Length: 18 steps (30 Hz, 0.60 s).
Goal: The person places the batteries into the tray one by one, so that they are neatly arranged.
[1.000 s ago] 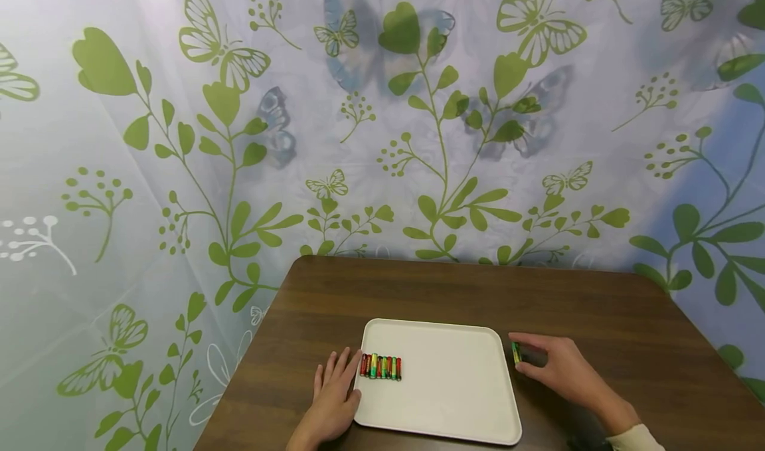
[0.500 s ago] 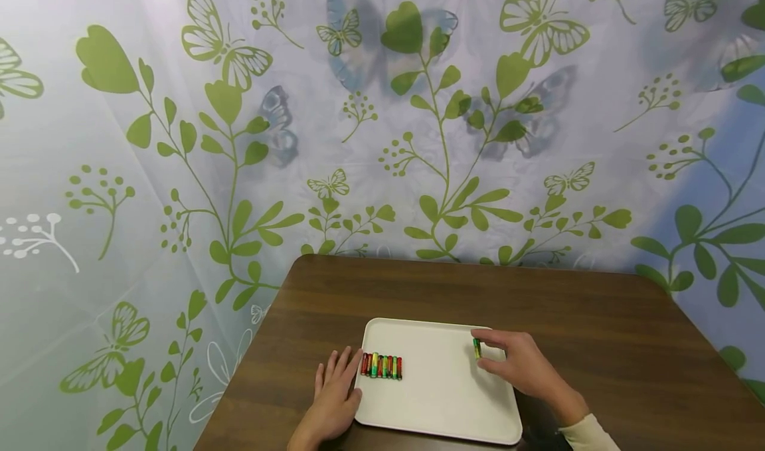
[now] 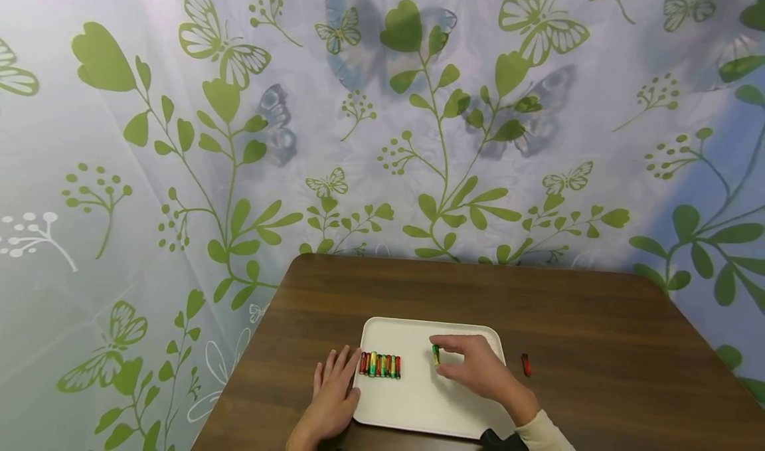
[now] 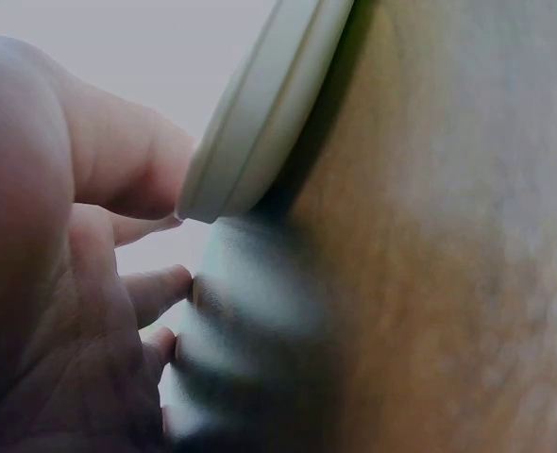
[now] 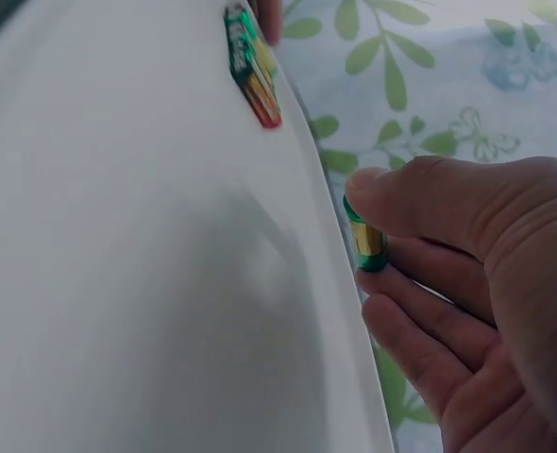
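Observation:
My right hand [image 3: 475,368] pinches a green and yellow battery [image 3: 436,356] by its two ends, between thumb and fingers, over the white tray [image 3: 418,411]. The right wrist view shows the same battery [image 5: 368,236] under the thumb. A row of several red and green batteries [image 3: 380,365] lies side by side at the tray's left edge. My left hand [image 3: 331,398] rests at that edge with its fingers spread and straight. In the left wrist view, the thumb side of the left hand [image 4: 118,170] touches the tray's rim [image 4: 260,113].
A single red battery [image 3: 526,364] lies on the brown wooden table [image 3: 597,325] to the right of the tray. Behind the table hangs a curtain [image 3: 370,192] printed with green leaves and butterflies.
My right hand has carried the green and yellow battery leftward, from right of the tray to above its middle. The red battery on the table has come into sight. My left hand stays put.

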Available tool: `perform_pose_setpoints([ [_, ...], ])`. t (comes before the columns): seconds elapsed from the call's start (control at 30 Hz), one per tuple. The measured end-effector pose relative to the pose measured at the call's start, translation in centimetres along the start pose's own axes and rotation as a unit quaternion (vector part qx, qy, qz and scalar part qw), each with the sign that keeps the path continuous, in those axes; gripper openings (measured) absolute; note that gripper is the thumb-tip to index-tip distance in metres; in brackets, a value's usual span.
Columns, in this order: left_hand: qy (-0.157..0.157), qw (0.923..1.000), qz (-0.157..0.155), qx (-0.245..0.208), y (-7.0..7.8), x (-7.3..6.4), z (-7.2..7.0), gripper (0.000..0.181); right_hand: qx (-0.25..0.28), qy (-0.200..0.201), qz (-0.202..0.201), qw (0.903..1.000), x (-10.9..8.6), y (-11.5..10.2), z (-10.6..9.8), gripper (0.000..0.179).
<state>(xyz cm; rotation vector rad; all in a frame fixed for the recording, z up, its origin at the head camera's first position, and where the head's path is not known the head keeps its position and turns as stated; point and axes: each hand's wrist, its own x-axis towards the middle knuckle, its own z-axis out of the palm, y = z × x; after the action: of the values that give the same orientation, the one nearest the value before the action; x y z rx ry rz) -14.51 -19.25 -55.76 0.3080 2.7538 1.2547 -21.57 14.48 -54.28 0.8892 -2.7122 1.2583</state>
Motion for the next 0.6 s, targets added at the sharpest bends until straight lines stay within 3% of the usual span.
perform_pose_setpoints([
  [0.3,0.019,0.9995,0.017,-0.016,-0.3,-0.1,0.2,0.07,0.003,-0.018,-0.025,0.9995,1.9,-2.2,3.1,0.047],
  [0.6,0.039,0.9986,0.034,-0.007,-1.9,0.4,1.0,0.071,-0.022,-0.004,-0.047,0.9987,2.6,-2.5,5.3,0.049],
])
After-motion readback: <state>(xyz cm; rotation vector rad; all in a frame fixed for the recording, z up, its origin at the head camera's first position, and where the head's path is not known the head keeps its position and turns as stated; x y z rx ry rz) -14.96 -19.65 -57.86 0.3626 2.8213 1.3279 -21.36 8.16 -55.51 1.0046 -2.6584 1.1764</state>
